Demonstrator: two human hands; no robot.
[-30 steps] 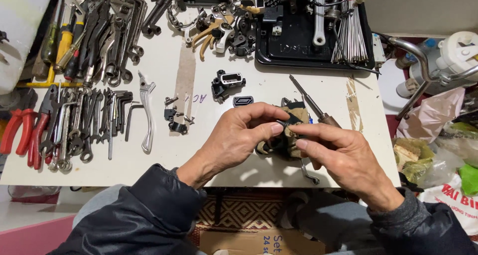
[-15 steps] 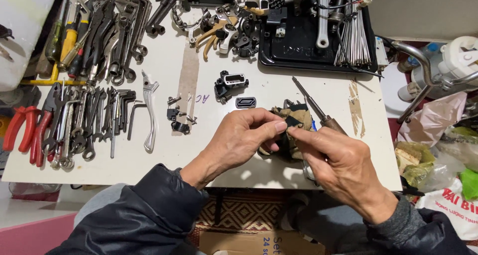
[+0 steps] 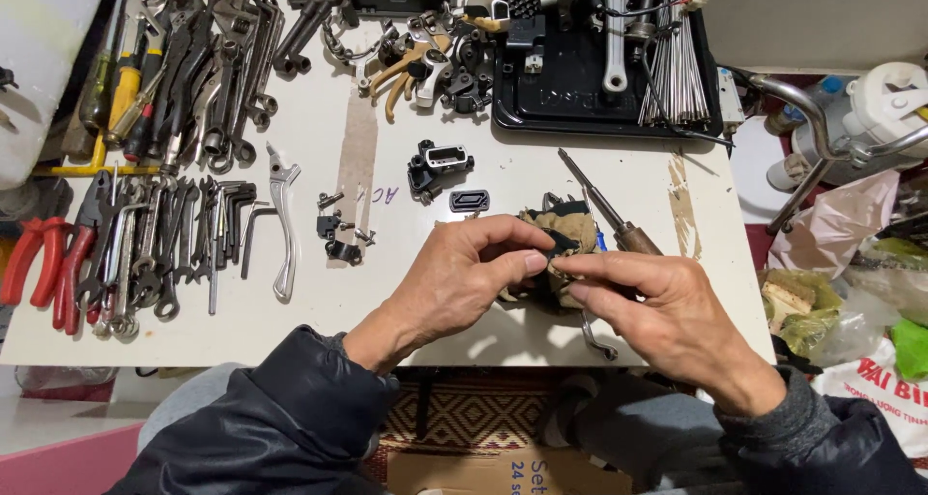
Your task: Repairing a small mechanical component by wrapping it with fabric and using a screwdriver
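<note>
Both hands pinch one small dark part point(image 3: 554, 254) between them: the left hand point(image 3: 464, 273) presses it with thumb and forefinger, and the right hand point(image 3: 657, 306) nips its other end with its own fingertips. The part is held just above a grimy cloth point(image 3: 570, 229) at the near edge of the white table point(image 3: 319, 306), with a wooden-handled screwdriver point(image 3: 609, 210) lying beside the cloth.

The part is tiny and mostly hidden by the fingers, so its shape cannot be told. My worry is a slip: if either pinch loosens, the part could drop past the table edge onto the patterned mat point(image 3: 464, 413) below and be hard to find. A bent metal piece point(image 3: 597, 338) pokes out just under the right hand and could snag a finger. Loose screws point(image 3: 333, 201) and a black housing point(image 3: 440, 163) lie near the left hand, easily swept aside by a sleeve.
</note>
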